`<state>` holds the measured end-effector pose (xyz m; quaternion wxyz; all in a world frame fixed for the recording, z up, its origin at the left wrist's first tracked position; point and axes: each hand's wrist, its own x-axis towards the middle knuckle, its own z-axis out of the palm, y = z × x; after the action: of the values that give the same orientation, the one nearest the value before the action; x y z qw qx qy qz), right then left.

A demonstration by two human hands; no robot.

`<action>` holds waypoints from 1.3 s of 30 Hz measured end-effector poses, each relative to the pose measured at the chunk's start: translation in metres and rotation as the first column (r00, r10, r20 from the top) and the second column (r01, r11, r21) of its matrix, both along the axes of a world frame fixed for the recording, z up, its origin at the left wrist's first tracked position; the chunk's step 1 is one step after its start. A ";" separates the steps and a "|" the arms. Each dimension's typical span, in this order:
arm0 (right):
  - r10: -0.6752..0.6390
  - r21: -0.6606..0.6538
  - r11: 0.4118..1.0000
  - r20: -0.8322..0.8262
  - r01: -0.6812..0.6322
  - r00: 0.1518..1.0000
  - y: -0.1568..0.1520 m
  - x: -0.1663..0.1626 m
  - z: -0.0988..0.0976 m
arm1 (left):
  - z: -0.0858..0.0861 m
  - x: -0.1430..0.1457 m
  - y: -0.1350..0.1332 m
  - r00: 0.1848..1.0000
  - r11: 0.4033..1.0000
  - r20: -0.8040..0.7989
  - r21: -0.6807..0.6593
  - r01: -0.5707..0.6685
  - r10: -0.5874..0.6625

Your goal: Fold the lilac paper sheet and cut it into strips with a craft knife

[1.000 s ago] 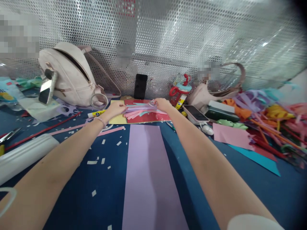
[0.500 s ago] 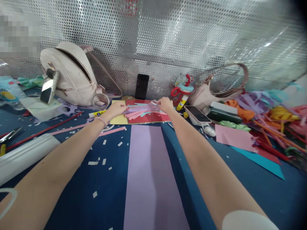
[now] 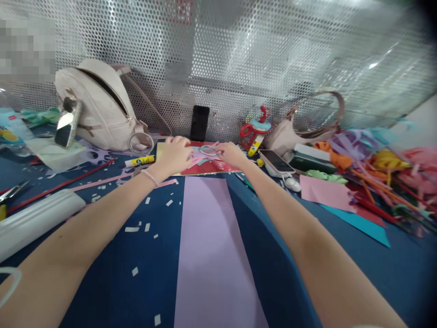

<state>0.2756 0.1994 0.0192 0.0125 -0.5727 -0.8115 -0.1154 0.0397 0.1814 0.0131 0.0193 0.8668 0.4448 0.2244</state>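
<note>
Coloured paper strips, pink, blue and lilac, lie across a red sheet at the far end of my reach. My left hand is over their left ends, its fingers bent down around them; the fingertips are partly hidden. A thin pale ring, perhaps a loop or tape roll, rests over the strips. At its right edge, my right hand is closed in a pinch. Nearer me, a long lilac paper sheet runs along the table between my forearms.
A glue stick lies left, near a cream backpack. Behind the strips stands a black phone. To the right are a red-handled cup, another phone, a pink sheet and paper scraps. Scissors lie far left.
My left hand has moved right and rolled further over the strips, hiding their left ends. My right hand has shifted slightly left and down, and the pale ring now shows clearly between the hands.
</note>
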 end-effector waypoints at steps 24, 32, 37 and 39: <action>0.367 -0.156 0.929 0.270 -0.335 0.890 -0.171 0.041 -0.004 | -0.012 0.035 -0.032 0.900 0.929 -0.333 -0.328 0.168 -0.280; 0.655 0.148 0.695 0.273 -0.704 0.704 -0.175 0.032 -0.019 | -0.010 0.036 -0.030 0.925 0.885 -0.188 -0.404 0.233 -0.329; 0.736 0.232 0.575 0.274 -0.785 0.620 -0.177 0.026 -0.022 | -0.012 0.038 -0.033 0.902 0.862 -0.104 -0.360 0.358 -0.418; 0.735 0.231 0.568 0.289 -0.790 0.614 -0.180 0.025 -0.016 | -0.008 0.039 -0.034 0.898 0.870 -0.071 -0.291 0.398 -0.434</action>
<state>0.3010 0.0195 0.0030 0.0933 -0.1429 -0.9445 -0.2807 0.0790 0.1470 0.0048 0.1550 0.9446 0.2740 0.0935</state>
